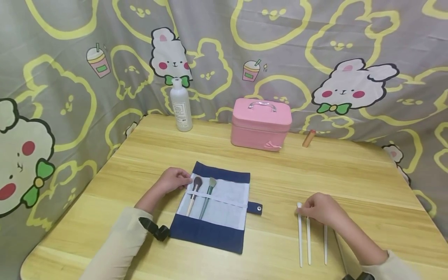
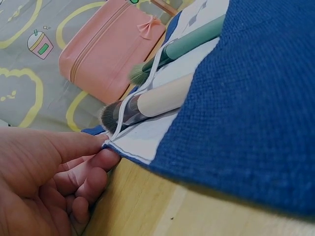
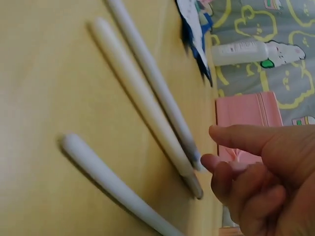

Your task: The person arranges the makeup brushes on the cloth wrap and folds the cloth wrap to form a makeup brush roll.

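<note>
Left hand: pinching the left edge of the brush wrap, up by its far left corner. Good spot for steadying the cloth imo.
Brush wrap: opened out flat on the table, nearer the left edge than the right.
Elastic strip: has the dark-headed brush and the green brush under it, heads toward the table's back edge. I'd copy that direction for anything else going in.
Right hand: thumb and index look parted at the far end of the leftmost white stick, nothing gripped that I can see. Touching? Can't tell.
Leftmost white stick: table's right half, toward the near edge, with the middle white stick just beside it. I'd pinch only the one and lift straight up, otherwise the neighbour might roll.
</note>
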`<state>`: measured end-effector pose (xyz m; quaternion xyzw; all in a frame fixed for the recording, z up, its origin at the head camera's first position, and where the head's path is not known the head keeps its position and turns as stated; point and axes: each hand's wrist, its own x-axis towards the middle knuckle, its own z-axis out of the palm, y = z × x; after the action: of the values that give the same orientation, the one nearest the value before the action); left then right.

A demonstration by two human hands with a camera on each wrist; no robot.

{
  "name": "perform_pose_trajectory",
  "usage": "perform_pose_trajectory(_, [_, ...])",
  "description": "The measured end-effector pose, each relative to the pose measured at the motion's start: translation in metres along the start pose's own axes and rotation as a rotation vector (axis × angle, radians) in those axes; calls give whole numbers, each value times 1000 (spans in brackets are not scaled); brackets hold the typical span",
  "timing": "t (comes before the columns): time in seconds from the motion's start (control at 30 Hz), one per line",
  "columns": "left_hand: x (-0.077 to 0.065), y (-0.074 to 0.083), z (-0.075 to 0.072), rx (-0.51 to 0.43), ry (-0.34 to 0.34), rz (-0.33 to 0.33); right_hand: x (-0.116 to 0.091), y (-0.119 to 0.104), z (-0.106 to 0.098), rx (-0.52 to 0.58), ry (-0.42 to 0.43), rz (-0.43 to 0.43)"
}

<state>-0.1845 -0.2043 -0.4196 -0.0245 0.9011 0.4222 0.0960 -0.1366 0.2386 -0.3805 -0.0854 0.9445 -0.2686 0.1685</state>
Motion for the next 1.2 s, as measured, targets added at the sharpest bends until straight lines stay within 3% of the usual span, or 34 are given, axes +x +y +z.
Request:
perform_pose_trajectory(0.2, [-1, 2, -1, -10, 0, -10, 1, 0, 14, -68, 58, 77])
perform_pose_trajectory(0.33, [-3, 3, -1, -18, 0, -7, 3, 5, 17, -26, 45, 65])
perform_pose_trajectory(0.43, [-2, 2, -1, -19, 1, -5, 5, 11, 12, 137, -18, 20])
perform_pose_trajectory(0.6, [0, 0, -1, -20, 0, -12, 12, 16, 0, 548, -164, -73])
perform_pose_trajectory(0.73, [0, 0, -1, -19, -7, -17, 23, 12, -3, 812, -202, -159])
perform_pose_trajectory(0.87, [-1, 1, -2, -5, -6, -17, 35, -3, 3, 1004, -199, -198])
perform_pose_trajectory(1.0, [0, 0, -3, -5, -5, -19, 51, -27, 11, 1144, -133, -156])
perform_pose_trajectory(1.2, [0, 1, -3, -15, -14, -18, 81, -60, 27, 1271, -43, -15])
